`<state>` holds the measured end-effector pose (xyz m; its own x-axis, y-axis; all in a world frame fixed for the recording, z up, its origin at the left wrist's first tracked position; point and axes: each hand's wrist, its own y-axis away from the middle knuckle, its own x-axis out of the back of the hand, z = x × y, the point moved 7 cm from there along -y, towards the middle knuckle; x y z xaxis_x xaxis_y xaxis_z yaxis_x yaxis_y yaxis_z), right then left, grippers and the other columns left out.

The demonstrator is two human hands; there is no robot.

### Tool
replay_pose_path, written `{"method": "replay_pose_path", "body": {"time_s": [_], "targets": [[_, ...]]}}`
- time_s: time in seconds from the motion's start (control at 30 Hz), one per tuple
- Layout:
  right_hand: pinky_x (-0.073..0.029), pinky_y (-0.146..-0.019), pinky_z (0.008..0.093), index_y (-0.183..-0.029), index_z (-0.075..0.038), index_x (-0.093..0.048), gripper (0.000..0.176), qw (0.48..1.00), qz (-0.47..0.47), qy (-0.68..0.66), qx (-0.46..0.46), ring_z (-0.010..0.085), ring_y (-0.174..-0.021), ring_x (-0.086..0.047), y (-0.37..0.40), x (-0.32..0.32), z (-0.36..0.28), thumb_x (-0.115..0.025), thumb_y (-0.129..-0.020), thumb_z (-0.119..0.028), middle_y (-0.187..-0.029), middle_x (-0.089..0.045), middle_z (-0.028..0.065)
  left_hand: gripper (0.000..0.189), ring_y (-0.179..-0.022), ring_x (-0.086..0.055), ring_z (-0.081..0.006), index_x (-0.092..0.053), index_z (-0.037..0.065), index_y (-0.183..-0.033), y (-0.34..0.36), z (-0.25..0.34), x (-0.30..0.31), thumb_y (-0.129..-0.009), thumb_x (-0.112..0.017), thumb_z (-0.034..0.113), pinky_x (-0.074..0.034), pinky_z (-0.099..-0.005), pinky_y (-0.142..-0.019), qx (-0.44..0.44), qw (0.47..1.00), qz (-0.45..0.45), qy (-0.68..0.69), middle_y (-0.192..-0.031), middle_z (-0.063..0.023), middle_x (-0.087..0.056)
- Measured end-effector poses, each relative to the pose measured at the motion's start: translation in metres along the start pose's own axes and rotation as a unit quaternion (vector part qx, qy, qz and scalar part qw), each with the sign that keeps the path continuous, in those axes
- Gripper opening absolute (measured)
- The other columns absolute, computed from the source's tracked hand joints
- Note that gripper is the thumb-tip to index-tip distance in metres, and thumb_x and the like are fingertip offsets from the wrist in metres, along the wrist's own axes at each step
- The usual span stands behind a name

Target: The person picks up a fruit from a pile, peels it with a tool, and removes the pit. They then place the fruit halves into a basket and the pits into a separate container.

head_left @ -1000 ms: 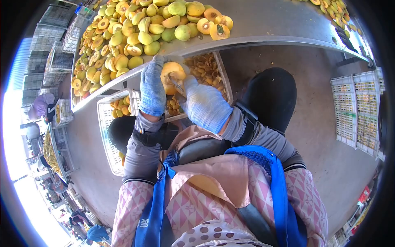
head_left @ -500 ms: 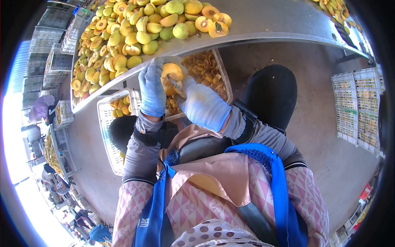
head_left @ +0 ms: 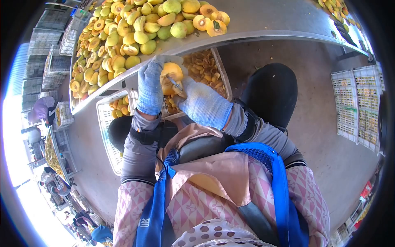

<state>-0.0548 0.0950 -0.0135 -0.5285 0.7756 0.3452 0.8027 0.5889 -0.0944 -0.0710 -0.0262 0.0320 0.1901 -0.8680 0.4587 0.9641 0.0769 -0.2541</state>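
My left hand, in a pale blue glove, is closed around the left side of a yellow-orange fruit half. In my right hand, gloved the same way, is a small metal tool whose tip touches the fruit's cut face. Both hands are just below the edge of a metal table. Over there lies a heap of green and yellow fruit, many of them halved. Under my hands stands a crate of orange fruit pieces, partly hidden by them.
A white crate with orange fruit stands by my left knee. Stacked crates are at the right, more at the upper left. A person in purple and other people are at the far left. My knees flank the crates.
The view has shifted slightly. Both hands remain at the fruit, and the tool's tip has moved only a little against it.
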Motion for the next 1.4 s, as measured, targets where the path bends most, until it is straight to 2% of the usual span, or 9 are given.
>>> {"method": "replay_pose_path", "body": {"time_s": [0.07,0.17,0.27,0.63,0.77,0.87,1.07,1.17,1.4], "targets": [[-0.052,-0.064,0.0467,-0.105,0.006,-0.057,0.033,1.000,-0.004,0.017,0.004,0.0431,-0.073,-0.063,-0.001,-0.004,0.006,-0.066,-0.084,-0.018,-0.080,-0.063,0.0262,0.024,-0.077,-0.066,-0.0165,-0.064,-0.004,-0.099,0.004,-0.016,-0.001,-0.097,-0.045,0.009,-0.053,-0.0268,-0.068,0.080,0.990,0.007,0.114,-0.089,-0.0109,-0.069],[-0.052,-0.064,0.0466,-0.105,0.006,-0.057,0.032,0.999,-0.002,0.031,0.033,0.0425,-0.073,-0.064,0.000,-0.003,0.003,-0.065,-0.084,-0.017,-0.080,-0.063,0.0264,0.025,-0.077,-0.066,-0.0158,-0.064,-0.004,-0.100,0.004,-0.018,0.001,-0.098,-0.047,0.013,-0.053,-0.0256,-0.067,0.049,0.994,0.004,0.095,-0.090,-0.0098,-0.069],[-0.052,-0.064,0.0465,-0.105,0.006,-0.056,0.033,0.998,-0.017,0.050,0.022,0.0424,-0.073,-0.064,0.001,-0.003,0.007,-0.065,-0.083,-0.017,-0.079,-0.063,0.0264,0.027,-0.077,-0.066,-0.0148,-0.064,-0.004,-0.101,0.009,-0.027,0.000,-0.099,-0.048,0.017,-0.053,-0.0256,-0.066,0.163,0.968,0.023,0.191,-0.090,-0.0094,-0.069],[-0.053,-0.070,0.0437,-0.095,0.003,-0.062,0.018,0.990,-0.066,-0.068,0.103,0.0389,-0.080,-0.063,-0.001,0.004,-0.019,-0.061,-0.086,-0.012,-0.088,-0.059,0.0239,0.032,-0.074,-0.065,-0.0128,-0.065,-0.004,-0.101,0.006,-0.013,-0.001,-0.100,-0.049,0.024,-0.054,-0.0257,-0.064,0.100,0.984,0.002,0.146,-0.085,-0.0090,-0.068],[-0.053,-0.071,0.0432,-0.095,0.003,-0.062,0.018,0.956,-0.038,0.123,0.265,0.0386,-0.080,-0.062,0.004,0.000,-0.028,-0.061,-0.085,-0.011,-0.088,-0.059,0.0227,0.034,-0.072,-0.064,-0.0122,-0.066,-0.004,-0.097,0.008,-0.006,-0.001,-0.101,-0.049,0.025,-0.052,-0.0251,-0.062,0.103,0.982,0.024,0.153,-0.084,-0.0091,-0.068],[-0.053,-0.072,0.0433,-0.097,0.003,-0.061,0.018,0.998,-0.057,0.005,0.003,0.0375,-0.083,-0.062,0.001,-0.001,-0.003,-0.060,-0.084,-0.010,-0.088,-0.059,0.0224,0.034,-0.072,-0.063,-0.0115,-0.066,-0.005,-0.097,0.009,-0.012,-0.003,-0.100,-0.050,0.026,-0.050,-0.0246,-0.060,0.099,0.983,0.019,0.151,-0.083,-0.0081,-0.068],[-0.053,-0.071,0.0442,-0.102,0.003,-0.059,0.021,0.984,-0.100,-0.017,0.148,0.0384,-0.084,-0.064,-0.002,0.003,-0.018,-0.060,-0.085,-0.009,-0.090,-0.061,0.0237,0.034,-0.071,-0.062,-0.0106,-0.066,-0.005,-0.098,0.009,-0.007,-0.001,-0.099,-0.052,0.026,-0.049,-0.0243,-0.061,0.093,0.985,0.032,0.143,-0.081,-0.0071,-0.068],[-0.053,-0.071,0.0436,-0.102,0.002,-0.059,0.020,0.988,-0.070,-0.090,0.106,0.0392,-0.082,-0.064,-0.002,0.005,-0.015,-0.060,-0.085,-0.009,-0.090,-0.061,0.0233,0.031,-0.073,-0.062,-0.0107,-0.066,-0.004,-0.098,0.006,-0.006,-0.005,-0.098,-0.053,0.023,-0.049,-0.0242,-0.062,0.124,0.979,-0.024,0.163,-0.083,-0.0074,-0.068],[-0.054,-0.070,0.0440,-0.109,0.003,-0.057,0.028,0.996,-0.087,0.033,0.002,0.0406,-0.083,-0.065,0.004,-0.006,0.008,-0.061,-0.084,-0.010,-0.092,-0.064,0.0250,0.031,-0.077,-0.061,-0.0115,-0.066,-0.005,-0.099,0.003,-0.012,-0.005,-0.097,-0.049,0.021,-0.050,-0.0254,-0.065,0.101,0.987,-0.059,0.107,-0.088,-0.0084,-0.067]]}}
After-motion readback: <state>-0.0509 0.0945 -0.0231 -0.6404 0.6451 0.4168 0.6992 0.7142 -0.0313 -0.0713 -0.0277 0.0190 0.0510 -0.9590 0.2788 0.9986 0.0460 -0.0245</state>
